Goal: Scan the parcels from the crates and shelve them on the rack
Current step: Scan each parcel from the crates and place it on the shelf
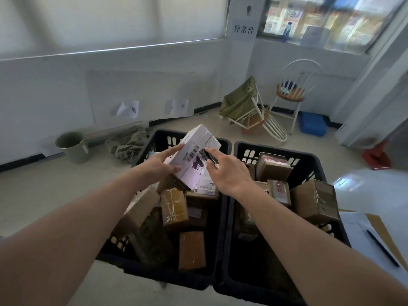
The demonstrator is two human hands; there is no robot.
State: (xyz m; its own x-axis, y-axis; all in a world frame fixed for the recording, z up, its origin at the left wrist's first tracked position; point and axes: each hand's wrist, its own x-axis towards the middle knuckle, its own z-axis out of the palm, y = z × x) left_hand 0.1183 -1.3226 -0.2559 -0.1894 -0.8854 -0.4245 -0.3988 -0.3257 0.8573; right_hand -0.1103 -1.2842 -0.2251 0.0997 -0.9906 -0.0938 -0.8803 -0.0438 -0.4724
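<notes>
My left hand [164, 161] grips a white parcel box [194, 155] with a barcode label, held tilted above the left black crate [154, 138]. My right hand [227, 171] holds a small black object [208, 156], perhaps a marker or scanner, with its tip against the box's label. Several brown cardboard parcels [174, 206] lie in the left crate. The right black crate [309, 160] holds more brown parcels [273, 166], mostly toward its far end.
On the floor behind the crates are a green bin [74, 146], a heap of green cloth [129, 141], a tipped white chair [254, 115], an upright stool chair [291, 91] and a blue box [312, 123]. Papers and a pen [383, 247] lie at the right.
</notes>
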